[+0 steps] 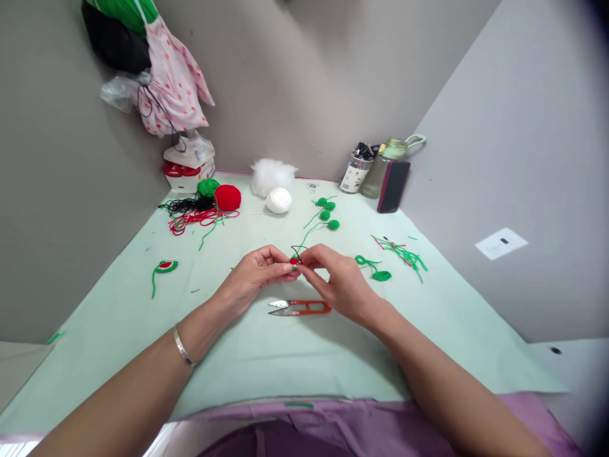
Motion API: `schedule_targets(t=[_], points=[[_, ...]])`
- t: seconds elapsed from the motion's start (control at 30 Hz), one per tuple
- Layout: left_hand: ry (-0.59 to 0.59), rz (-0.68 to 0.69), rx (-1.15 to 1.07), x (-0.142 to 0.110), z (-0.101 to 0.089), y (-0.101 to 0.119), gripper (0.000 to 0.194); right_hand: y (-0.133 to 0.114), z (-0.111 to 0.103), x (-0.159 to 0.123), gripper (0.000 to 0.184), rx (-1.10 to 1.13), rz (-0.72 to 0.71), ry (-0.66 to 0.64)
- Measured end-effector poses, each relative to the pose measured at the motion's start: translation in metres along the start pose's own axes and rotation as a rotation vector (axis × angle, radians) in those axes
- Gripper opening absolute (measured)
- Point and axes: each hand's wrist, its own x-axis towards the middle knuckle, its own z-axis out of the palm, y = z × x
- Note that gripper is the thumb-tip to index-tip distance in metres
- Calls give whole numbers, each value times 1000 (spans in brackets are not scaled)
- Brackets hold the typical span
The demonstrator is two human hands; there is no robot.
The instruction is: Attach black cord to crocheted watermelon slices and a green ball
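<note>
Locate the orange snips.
In the head view, the snips lie on the table just below both hands, left and right, near the middle.

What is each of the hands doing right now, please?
Left hand: closed on the small red-and-green piece.
Right hand: closed on the same piece.

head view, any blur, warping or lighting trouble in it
Head view: soft, diffuse shadow on the table by the right hand; head view: dark blurry rim at upper right, stretched look toward the edges; head view: small red piece too tiny to read stitches
</note>
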Motion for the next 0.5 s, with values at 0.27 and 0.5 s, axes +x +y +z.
schedule_targets(t=[0.27,0.5], points=[[50,-14,56,1,1,-5,20,7,16,-4,12,-353,-168,-61],[135,57,215,2,0,-10,20,-7,17,-5,15,-559,-558,231]])
